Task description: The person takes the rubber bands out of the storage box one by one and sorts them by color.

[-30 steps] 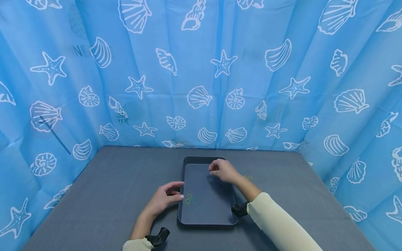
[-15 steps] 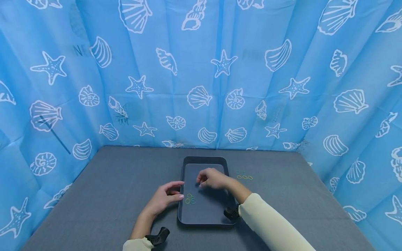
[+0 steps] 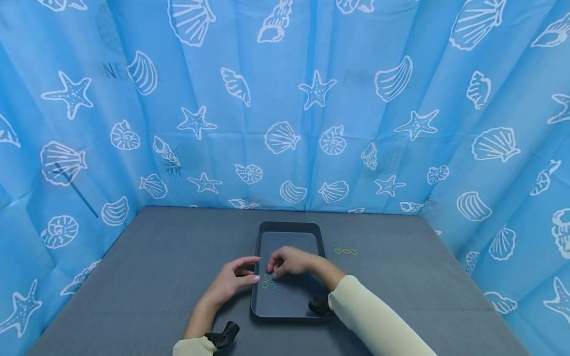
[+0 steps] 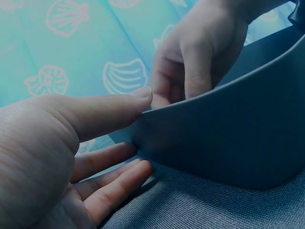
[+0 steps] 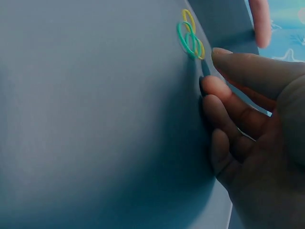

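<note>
A dark grey tray (image 3: 289, 309) lies on the table, with several yellow and green rubber bands (image 3: 265, 285) overlapping near its left wall. My left hand (image 3: 231, 278) is at the tray's left side. In the left wrist view its thumb tip meets the rim, while the loosely bent fingers lie below along the outer wall. Inside the tray, my right hand (image 3: 291, 261) reaches down beside the bands, fingers bent. In the right wrist view, the right thumb and index tips stand close together just short of the bands (image 5: 190, 38). Whether anything thin is between them is unclear.
On the grey table (image 3: 178, 252), right of the tray, lie several more rubber bands (image 3: 346, 251), yellow ones in front and fainter green ones behind. A blue curtain (image 3: 285, 168) with white shells encloses the back and sides. Black wrist mounts (image 3: 224, 335) sit on both wrists.
My right hand has moved left and toward me across the tray, from its right side to the rubber bands at its left wall. The left hand stays at the tray's edge.
</note>
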### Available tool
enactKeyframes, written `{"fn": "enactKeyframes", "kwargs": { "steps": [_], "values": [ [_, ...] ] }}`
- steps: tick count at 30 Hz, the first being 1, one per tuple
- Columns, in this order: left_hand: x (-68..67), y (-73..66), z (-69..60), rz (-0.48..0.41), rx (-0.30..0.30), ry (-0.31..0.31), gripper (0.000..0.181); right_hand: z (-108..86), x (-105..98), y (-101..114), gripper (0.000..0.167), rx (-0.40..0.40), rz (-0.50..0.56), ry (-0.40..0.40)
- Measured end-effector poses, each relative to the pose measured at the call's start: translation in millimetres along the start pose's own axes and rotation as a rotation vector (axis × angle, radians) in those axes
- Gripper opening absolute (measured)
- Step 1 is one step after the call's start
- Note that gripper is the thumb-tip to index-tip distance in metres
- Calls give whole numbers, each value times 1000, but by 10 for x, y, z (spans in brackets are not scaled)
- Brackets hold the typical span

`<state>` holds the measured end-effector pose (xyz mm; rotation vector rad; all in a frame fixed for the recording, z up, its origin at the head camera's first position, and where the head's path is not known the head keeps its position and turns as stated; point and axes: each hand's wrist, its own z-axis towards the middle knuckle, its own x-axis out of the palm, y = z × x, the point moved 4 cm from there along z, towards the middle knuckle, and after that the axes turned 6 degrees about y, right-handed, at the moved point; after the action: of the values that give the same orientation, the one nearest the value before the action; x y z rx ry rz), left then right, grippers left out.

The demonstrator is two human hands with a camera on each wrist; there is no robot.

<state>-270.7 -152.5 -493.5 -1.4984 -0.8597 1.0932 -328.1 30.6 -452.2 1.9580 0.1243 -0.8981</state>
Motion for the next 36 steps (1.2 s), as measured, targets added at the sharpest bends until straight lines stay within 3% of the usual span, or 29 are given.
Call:
{"fn": "enactKeyframes", "kwargs": {
  "steps": [8,22,36],
  "values": [
    [-22,-23,-15,20,-1,-14,47,53,67,87,7,17,15,73],
    [-11,5,-12,18,5,4,48,71,119,75,13,98,-92,63],
    [7,5,-8,8,11,11,48,42,110,76,12,79,-74,59]
  ]
}}
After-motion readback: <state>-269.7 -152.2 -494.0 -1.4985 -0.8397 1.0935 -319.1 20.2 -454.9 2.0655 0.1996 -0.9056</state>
